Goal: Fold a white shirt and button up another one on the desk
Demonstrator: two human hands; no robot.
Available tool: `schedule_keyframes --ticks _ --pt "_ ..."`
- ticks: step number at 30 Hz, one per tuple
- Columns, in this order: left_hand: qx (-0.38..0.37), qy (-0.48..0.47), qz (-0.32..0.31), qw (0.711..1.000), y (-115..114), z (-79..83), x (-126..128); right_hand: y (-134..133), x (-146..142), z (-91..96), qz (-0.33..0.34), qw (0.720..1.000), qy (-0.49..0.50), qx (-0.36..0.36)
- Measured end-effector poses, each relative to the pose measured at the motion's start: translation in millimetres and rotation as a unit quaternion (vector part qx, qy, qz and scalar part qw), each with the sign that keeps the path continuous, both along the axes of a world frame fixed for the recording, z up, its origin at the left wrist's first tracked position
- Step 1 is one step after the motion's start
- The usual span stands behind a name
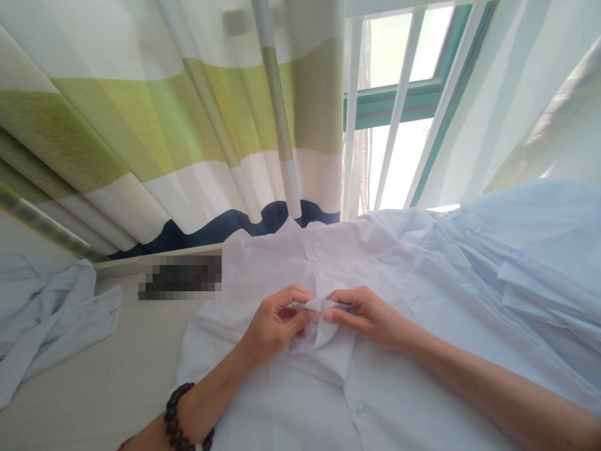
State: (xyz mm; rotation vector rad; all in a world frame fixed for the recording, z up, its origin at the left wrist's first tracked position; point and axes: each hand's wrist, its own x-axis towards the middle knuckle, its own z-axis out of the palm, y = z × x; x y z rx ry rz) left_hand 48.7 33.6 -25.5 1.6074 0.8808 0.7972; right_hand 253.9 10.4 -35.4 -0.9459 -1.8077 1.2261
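Note:
A white shirt [394, 388] lies spread out in front of me, its button front running from the collar side at the back toward me. My left hand [284, 319] pinches a fold of the front between thumb and fingers. Just to its right, my right hand [361, 313] pinches the same bunched cloth, the fingertips of both hands close together. The cloth is lifted a little there, and any button between the fingers is hidden. Nearer to me, a small pale button [360, 407] shows on the shirt. Dark round beads circle my left wrist.
More white cloth [51, 319] lies crumpled on the pale surface [131, 363] at the left. A pixelated dark object [181, 277] sits near the back edge. Behind hang striped curtains [197, 119] and white bars [399, 94] before a window. Folded bluish-white fabric [549, 275] is piled at the right.

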Motion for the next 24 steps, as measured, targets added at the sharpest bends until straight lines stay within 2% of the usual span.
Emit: schedule_keyframes --ticks 6,15,24 --pt "-0.083 0.008 -0.015 0.996 2.1 -4.7 -1.4 0.4 2.0 3.5 0.023 0.999 0.038 -0.028" --pt "-0.096 -0.008 -0.004 0.995 1.6 -2.7 0.2 -1.2 1.7 3.0 0.017 1.000 0.011 -0.015" --pt "-0.057 -0.011 0.061 0.996 0.2 -4.8 1.7 -0.1 3.3 6.2 0.045 0.999 0.001 -0.013"
